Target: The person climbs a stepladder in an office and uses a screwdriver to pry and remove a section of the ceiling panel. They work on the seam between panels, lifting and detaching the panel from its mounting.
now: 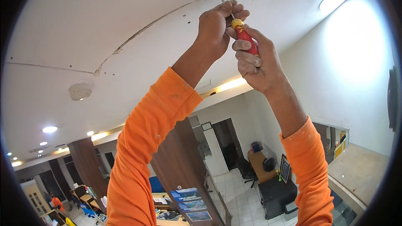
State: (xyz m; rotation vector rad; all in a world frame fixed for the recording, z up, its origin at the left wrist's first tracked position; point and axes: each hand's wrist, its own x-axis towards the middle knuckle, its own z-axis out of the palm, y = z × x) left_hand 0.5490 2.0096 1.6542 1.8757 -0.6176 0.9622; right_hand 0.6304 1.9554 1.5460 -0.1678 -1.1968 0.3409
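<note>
Overhead, a screwdriver with a red and yellow handle points up at the white ceiling. My right hand is wrapped round its handle, with whitish dust on the fingers. Higher up, my left hand pinches the thin metal shaft close to its upper end. That end meets or nearly meets the ceiling beside a curved crack; whether a screw sits there is too small to tell. Both arms wear orange sleeves and reach up.
A long crack and several small dark holes mark the ceiling. A round ceiling patch lies left, a lit lamp right. Below stand a brown column, desks and an office chair. Another person in orange is far left.
</note>
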